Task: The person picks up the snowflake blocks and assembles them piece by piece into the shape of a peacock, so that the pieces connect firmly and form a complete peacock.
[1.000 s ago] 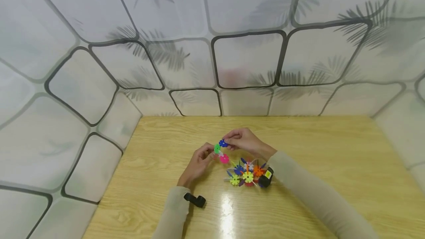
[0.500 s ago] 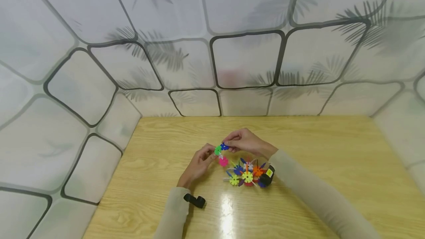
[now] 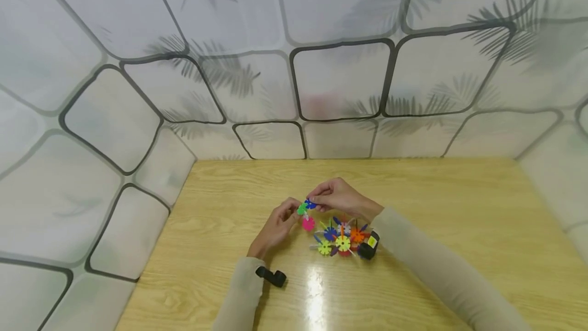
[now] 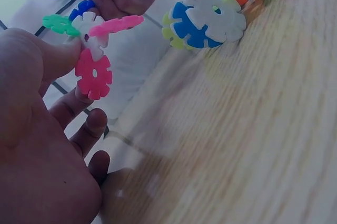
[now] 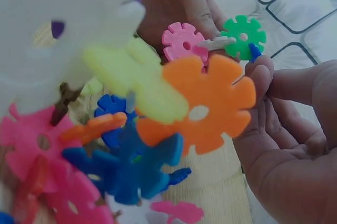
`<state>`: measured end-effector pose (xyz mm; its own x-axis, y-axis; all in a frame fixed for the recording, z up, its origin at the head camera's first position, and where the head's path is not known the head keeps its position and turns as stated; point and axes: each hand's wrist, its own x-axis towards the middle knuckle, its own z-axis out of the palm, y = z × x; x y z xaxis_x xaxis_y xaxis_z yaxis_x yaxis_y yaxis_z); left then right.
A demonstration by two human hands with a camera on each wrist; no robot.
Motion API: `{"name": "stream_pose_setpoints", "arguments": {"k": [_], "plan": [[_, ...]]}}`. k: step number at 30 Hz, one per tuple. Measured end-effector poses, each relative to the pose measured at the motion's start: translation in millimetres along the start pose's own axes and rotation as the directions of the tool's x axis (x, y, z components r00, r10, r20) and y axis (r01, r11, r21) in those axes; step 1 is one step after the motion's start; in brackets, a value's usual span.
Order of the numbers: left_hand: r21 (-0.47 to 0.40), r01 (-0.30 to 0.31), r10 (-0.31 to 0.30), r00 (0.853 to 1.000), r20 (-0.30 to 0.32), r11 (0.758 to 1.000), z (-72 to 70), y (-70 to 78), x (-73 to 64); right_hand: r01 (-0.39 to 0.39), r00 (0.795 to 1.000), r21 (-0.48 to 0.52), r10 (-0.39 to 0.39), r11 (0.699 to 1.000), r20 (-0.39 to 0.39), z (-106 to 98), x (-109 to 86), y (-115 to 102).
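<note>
My left hand (image 3: 277,222) holds a small cluster of notched snowflake discs, joined at a white disc (image 4: 81,24). From it stick out a green disc (image 3: 301,209) and two pink discs, one lower (image 4: 87,79) and one level (image 4: 126,23). The left thumb and index finger grip the cluster. A blue snowflake disc (image 3: 311,203) is pinched between the thumb and fingers of my right hand (image 3: 341,199). Its edge meets the green disc's edge in the right wrist view; whether the slots interlock I cannot tell. The right fingertips partly hide the blue disc.
Near the right wrist, an assembled bunch of snowflake discs stands on the wooden table (image 3: 220,249), with a yellow disc (image 3: 342,243) and an orange disc (image 5: 221,98) among several others. A patterned curtain (image 3: 340,137) closes off the table's far edge.
The blue disc in my right hand has moved slightly down against the green disc. The cluster in my left hand has tilted, its pink disc dropping a little. The bunch on the table stays put.
</note>
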<state>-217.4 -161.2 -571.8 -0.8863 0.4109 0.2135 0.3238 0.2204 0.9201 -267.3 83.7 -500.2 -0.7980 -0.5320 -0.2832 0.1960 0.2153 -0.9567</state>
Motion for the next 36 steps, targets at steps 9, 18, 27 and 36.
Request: {"name": "stream_pose_setpoints", "arguments": {"k": [9,18,27,36], "plan": [[-0.017,0.090,-0.091,0.994,-0.056,0.996,3.5,15.3,-0.9,0.013,0.999,-0.048,-0.015,0.999,-0.039,7,-1.5,-3],[0.002,0.120,-0.119,0.986,-0.118,0.993,5.7,22.2,-5.5,0.003,0.998,0.058,0.001,0.998,-0.067,8,-10.7,0],[-0.043,0.134,-0.139,0.978,-0.158,0.990,6.2,28.9,-6.3,-0.003,0.997,0.092,0.010,0.996,-0.073,1,-13.0,9],[-0.030,0.146,-0.149,0.974,-0.171,0.989,8.9,31.0,-9.6,-0.023,0.997,0.133,0.033,0.991,-0.071,3,-14.5,14]]}}
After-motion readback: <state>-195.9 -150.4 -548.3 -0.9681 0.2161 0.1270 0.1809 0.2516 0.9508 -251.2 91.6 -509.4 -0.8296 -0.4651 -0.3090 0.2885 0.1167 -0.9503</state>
